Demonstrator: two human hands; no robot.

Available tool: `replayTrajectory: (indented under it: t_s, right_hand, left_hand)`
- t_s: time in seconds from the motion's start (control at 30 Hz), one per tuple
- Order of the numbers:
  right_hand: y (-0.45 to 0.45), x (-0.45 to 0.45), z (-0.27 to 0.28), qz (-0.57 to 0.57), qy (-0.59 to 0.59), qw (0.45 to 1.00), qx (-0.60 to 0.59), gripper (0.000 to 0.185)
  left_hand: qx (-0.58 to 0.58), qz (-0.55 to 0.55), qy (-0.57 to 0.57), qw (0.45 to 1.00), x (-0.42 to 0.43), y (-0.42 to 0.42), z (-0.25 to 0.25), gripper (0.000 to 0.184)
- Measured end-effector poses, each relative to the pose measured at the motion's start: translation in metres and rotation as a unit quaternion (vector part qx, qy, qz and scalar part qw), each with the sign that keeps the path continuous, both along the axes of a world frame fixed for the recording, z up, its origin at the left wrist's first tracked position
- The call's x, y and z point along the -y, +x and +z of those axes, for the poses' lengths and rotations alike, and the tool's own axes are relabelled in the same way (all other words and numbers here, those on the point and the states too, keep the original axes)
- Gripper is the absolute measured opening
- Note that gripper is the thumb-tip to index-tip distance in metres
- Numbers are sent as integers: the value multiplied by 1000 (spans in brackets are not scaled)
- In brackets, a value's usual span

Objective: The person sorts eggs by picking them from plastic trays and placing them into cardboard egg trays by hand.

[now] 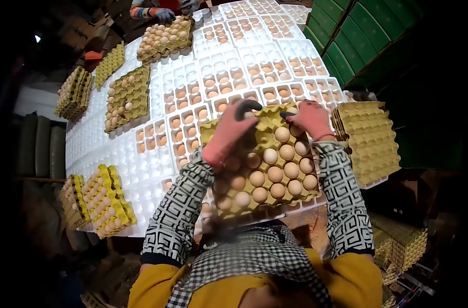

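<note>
Many smooth eggs (275,174) are set in one yellow tray (269,122), close to the checked apron (244,256), with some bare cups left at its far side. Each egg should be light, hard and a bit slippery, but easily cracked, so it is best held softly around its fat middle. The tray seems to be made of stiff paper that may bend when full; it is best held by two opposite edges. At its far side, the left hand (234,128), in a pink glove, is curled, but whether an egg is held cannot be told. The right hand (311,120) is bent beside an egg, partly open; whether that one is gripped cannot be told either. Past the hands, white trays (152,197) are spread out, many with eggs inside. Farther off, green boxes (357,41) are piled up, and another person's gloved hand (165,15) is seen.
</note>
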State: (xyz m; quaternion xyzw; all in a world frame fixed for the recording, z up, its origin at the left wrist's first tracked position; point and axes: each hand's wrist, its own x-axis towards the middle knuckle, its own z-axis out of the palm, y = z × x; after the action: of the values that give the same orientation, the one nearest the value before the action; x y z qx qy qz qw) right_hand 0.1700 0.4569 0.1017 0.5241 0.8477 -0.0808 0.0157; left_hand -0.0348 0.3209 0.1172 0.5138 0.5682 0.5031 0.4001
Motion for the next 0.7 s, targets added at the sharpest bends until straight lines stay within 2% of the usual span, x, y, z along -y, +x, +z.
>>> replayTrajectory:
  t_s: [0.03, 0.07, 0.1, 0.13, 0.17, 0.23, 0.27, 0.3, 0.33, 0.37, 0.4, 0.43, 0.47, 0.5, 0.53, 0.57, 0.6, 0.63, 0.67, 0.7]
  right_hand:
    - [-4, -1, -3, 35, 0, 999, 5, 59]
    - [0, -9, -4, 20, 1, 1000, 16, 61]
    - [13, -8, 4, -2, 10, 999, -47, 46]
    - [34, -9, 16, -49, -159, 954, -249, 39]
    - [56, -11, 26, -93, -316, 840, -430, 33]
    - [88, -1, 28, -121, -384, 639, -656, 38]
    - [97, 1, 26, -109, -368, 660, -646, 49]
    - [101, 2, 30, -112, -383, 689, -604, 48]
    - [98, 0, 28, -57, -384, 750, -535, 50]
    - [94, -1, 23, -1, -380, 800, -464, 51]
    - [87, -3, -9, 40, -263, 887, -377, 59]
    - [76, -4, -10, 163, -149, 943, -248, 62]
    - [62, 4, -9, 156, -114, 967, -169, 62]
    - [49, 10, -6, 148, -72, 982, -89, 61]
    - [45, 3, 3, 155, -82, 984, -18, 60]
    - [35, 5, 20, 156, -93, 983, 39, 61]
    - [41, 3, 3, 197, -20, 980, -17, 61]
    - [53, -1, -17, 239, 55, 967, -76, 61]
    - [59, -4, -16, 220, 40, 966, -133, 58]
    - [58, 1, -8, 203, 19, 961, -188, 55]
  left_hand:
    - [-168, -23, -54, 984, -4, 12, 2, 43]
    - [-338, -63, -76, 936, -10, 29, 2, 45]
    - [-494, -102, -98, 858, -16, 48, 1, 46]
    - [-553, -154, -95, 813, -25, 59, -14, 50]
    - [-550, -174, -94, 812, -31, 61, -10, 45]
    - [-544, -203, -94, 809, -37, 55, -2, 44]
    - [-412, -174, -113, 887, -34, 44, -4, 46]
    - [-271, -138, -129, 944, -26, 27, -6, 47]
    - [7, -138, -183, 973, -14, 5, -9, 53]
    - [198, -19, -126, 972, 8, -3, -7, 54]
    - [307, -82, -120, 940, 21, -41, -29, 44]
    - [348, -91, -109, 927, 36, -61, -33, 40]
    - [387, -100, -100, 911, 51, -81, -38, 36]
    - [325, -52, -69, 942, 56, -73, -11, 35]
    - [256, 1, -45, 966, 62, -65, 16, 34]
    - [76, -11, -76, 994, 63, -68, 22, 53]
    - [-217, -37, -75, 973, 64, -65, 17, 54]
    - [-492, -58, -75, 866, 64, -59, 8, 55]
    - [-577, -79, -133, 802, 60, -46, 2, 55]
    - [-611, -88, -167, 769, 58, -38, -4, 53]
